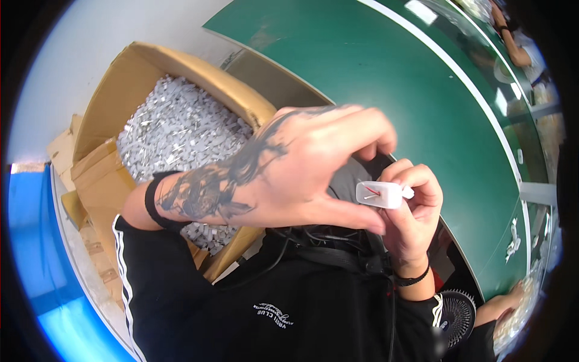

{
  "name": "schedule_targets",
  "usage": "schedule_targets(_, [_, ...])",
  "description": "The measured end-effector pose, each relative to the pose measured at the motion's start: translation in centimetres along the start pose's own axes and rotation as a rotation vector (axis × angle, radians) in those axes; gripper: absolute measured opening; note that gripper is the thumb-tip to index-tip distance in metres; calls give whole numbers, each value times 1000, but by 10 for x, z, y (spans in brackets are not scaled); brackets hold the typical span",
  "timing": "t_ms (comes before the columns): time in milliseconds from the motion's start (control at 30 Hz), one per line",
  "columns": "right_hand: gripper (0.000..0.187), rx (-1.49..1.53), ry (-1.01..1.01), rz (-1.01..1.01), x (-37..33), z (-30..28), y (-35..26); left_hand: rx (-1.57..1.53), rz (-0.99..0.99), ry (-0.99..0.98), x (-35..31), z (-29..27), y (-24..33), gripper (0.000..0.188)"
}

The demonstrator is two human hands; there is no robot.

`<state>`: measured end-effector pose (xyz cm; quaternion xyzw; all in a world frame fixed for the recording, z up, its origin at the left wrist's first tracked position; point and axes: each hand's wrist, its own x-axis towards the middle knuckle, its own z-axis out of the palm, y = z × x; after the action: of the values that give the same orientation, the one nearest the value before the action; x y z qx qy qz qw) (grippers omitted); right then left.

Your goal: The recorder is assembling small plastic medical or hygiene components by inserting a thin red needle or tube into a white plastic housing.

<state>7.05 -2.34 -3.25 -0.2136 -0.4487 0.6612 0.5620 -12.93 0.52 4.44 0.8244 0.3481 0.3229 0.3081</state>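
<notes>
My right hand [417, 211] pinches a small white translucent plastic housing [391, 196] between thumb and fingers. Inside its clear end a bit of red and a thin pale pin or wire show. A small white knob sticks out on the side toward my right fingers. Just left of it my left hand [316, 163] is held open, back upward, with thumb and curled fingers apart around a gap. Nothing shows in that gap, and some of its fingertips are hidden.
Left of me stands an open cardboard box [114, 90] filled with small white-grey parts [175, 130]. A green table [362, 66] stretches ahead and right, with a white scrap [512, 241] on it. A black fan [456, 317] and another person's hand [503, 304] are at lower right.
</notes>
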Motion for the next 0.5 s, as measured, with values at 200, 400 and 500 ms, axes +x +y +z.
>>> schedule_targets(200, [12,-257,21,-184,-12,-19,-1,-52,119,25,-3,28,-4,32])
schedule_targets(400, [16,-365,139,-305,-24,-27,6,-48,192,69,2,42,-5,28])
schedule_targets(500, [19,-450,145,-389,-24,-30,6,-108,88,38,4,38,-1,25])
